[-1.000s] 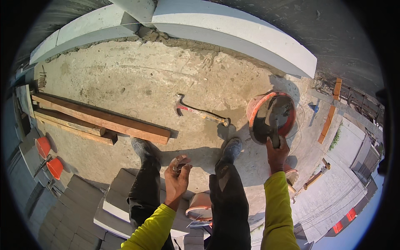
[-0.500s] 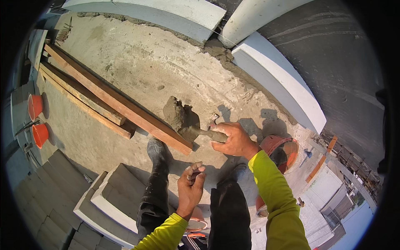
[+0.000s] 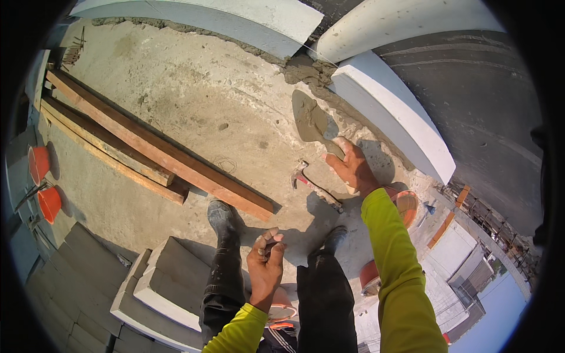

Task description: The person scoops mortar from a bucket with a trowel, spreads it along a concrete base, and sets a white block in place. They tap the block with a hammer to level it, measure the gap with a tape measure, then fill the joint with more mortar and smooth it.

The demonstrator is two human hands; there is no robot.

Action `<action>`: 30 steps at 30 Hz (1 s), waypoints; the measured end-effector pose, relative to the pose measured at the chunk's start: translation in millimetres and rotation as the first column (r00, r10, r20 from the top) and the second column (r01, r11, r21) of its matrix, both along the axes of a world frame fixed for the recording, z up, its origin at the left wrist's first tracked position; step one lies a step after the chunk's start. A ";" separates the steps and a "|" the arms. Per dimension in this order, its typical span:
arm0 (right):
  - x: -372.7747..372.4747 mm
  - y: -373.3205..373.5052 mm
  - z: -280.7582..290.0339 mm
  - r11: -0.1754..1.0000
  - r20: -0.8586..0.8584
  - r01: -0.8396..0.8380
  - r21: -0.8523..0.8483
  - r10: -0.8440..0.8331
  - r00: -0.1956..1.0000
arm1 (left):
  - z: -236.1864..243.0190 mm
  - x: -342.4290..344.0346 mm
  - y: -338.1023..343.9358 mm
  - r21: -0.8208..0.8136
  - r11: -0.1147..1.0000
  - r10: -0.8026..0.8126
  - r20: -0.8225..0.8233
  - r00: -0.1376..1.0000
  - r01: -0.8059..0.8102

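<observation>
My right hand [image 3: 353,167] is closed round the handle of a trowel [image 3: 307,115], whose grey blade points up and left and carries a thin coat of mortar. Past the blade tip, wet mortar [image 3: 309,72] fills the gap between two pale concrete kerb blocks [image 3: 391,103]. A claw hammer [image 3: 316,187] with a red part lies on the ground below my right hand. In front of my legs hangs my left hand [image 3: 266,265], fingers curled in toward the thumb, with nothing visible in them.
Long timber beams [image 3: 159,144] lie on the ground to the left. Orange buckets [image 3: 49,203] stand at far left, and another bucket [image 3: 406,206] is beside my right forearm. Stacked concrete blocks [image 3: 173,282] fill the lower left. A taut string crosses near the kerb joint.
My right hand has moved up and right with the trowel, nearer the kerb joint. The mortar heap has left the blade. More of the hammer shows. My left hand stays nearly still.
</observation>
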State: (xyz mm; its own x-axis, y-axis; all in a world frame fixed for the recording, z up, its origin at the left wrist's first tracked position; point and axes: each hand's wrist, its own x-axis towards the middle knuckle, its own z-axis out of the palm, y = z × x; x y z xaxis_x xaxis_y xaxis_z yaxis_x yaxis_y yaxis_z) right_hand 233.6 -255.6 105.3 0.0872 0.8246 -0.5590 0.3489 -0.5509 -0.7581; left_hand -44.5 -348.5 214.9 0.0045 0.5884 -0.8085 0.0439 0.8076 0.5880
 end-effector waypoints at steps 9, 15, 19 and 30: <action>40.1 -306.0 112.1 0.885 0.629 0.428 -0.183 -0.229 0.743 | -14.0 15.9 -22.7 -0.006 0.995 -0.102 0.000 0.995 0.102; 188.3 -357.2 89.9 0.688 0.597 0.126 -0.715 0.506 0.623 | -24.5 42.4 -59.4 0.059 0.962 -0.266 -0.033 0.964 0.267; 229.4 -334.9 11.9 0.582 0.381 -0.043 -0.812 0.586 0.715 | -27.7 54.5 -75.3 0.071 0.928 -0.359 -0.099 0.928 0.366; 169.0 -357.9 -42.2 0.764 0.441 0.577 -0.289 -0.429 0.789 | -38.0 63.0 -101.0 0.025 0.876 -0.473 -0.157 0.867 0.482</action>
